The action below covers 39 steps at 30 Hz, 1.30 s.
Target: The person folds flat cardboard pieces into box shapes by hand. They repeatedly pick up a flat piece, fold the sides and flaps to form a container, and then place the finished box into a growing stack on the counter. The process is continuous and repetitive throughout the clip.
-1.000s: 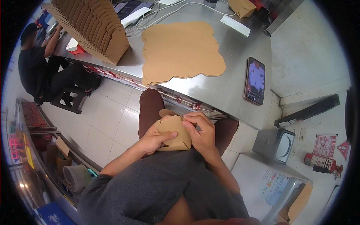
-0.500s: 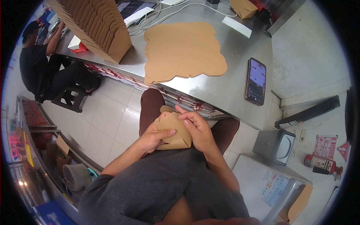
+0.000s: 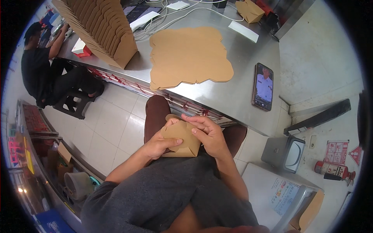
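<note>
A brown cardboard food box, partly folded, rests against my lap with its flaps standing up. My left hand grips its left side, thumb pressed on the near panel and fingers behind it. Around the upper right corner, my right hand is closed, its thumb on the panel and its fingers reaching over the far flap. Some of the fingers are hidden by the cardboard. Beyond the box, a pile of flat cardboard blanks lies at the edge of the steel table.
Nested folded boxes rise in a tall stack at the table's left. A phone lies on the right, with cables and another box farther back. A person sits at far left. A grey bin stands at right.
My right thumb has come down onto the box panel and its fingers have shifted over the far flap. My left hand keeps its hold. The phone's screen picture has changed.
</note>
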Each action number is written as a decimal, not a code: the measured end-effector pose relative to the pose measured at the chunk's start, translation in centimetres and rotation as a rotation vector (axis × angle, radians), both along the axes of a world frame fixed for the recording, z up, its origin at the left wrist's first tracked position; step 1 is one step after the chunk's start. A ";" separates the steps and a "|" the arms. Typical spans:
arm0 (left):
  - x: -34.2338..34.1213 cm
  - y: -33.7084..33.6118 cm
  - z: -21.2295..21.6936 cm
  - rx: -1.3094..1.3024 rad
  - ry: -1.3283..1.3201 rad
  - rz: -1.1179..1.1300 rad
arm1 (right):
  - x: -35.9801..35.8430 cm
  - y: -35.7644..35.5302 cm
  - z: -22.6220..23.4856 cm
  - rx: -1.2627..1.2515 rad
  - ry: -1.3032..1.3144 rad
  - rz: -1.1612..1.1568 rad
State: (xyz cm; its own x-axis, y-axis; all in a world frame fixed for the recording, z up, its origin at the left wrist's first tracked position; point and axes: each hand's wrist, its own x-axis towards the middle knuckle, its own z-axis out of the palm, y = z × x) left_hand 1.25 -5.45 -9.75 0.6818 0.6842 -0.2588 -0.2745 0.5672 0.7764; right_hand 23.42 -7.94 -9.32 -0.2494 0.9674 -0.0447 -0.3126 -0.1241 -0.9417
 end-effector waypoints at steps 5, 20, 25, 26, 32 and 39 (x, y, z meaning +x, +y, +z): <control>-0.1 0.5 0.5 -0.046 0.016 0.034 | -0.2 0.0 -0.4 0.183 -0.340 -0.010; -5.0 4.4 8.9 0.340 -0.268 0.163 | -1.5 1.9 6.7 0.613 -0.896 -0.004; -6.4 5.2 9.4 0.777 -0.406 0.607 | -1.8 4.3 8.6 0.479 -0.424 -0.215; -6.1 5.6 8.8 0.869 -0.302 0.734 | -2.3 4.9 9.0 0.429 -0.282 -0.246; -1.4 5.2 5.9 0.802 0.028 0.522 | -4.1 6.7 8.6 0.366 0.003 -0.164; -0.7 5.0 5.5 0.524 0.035 0.510 | -3.5 6.3 7.9 0.510 -0.755 0.066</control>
State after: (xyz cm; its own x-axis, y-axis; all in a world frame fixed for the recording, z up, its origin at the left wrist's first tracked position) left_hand 0.53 -0.43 -4.29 0.2425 0.9545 0.1735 -0.3751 -0.0726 0.9241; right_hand 19.91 -1.65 -1.46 -0.3836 0.8992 0.2107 0.4020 0.3680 -0.8385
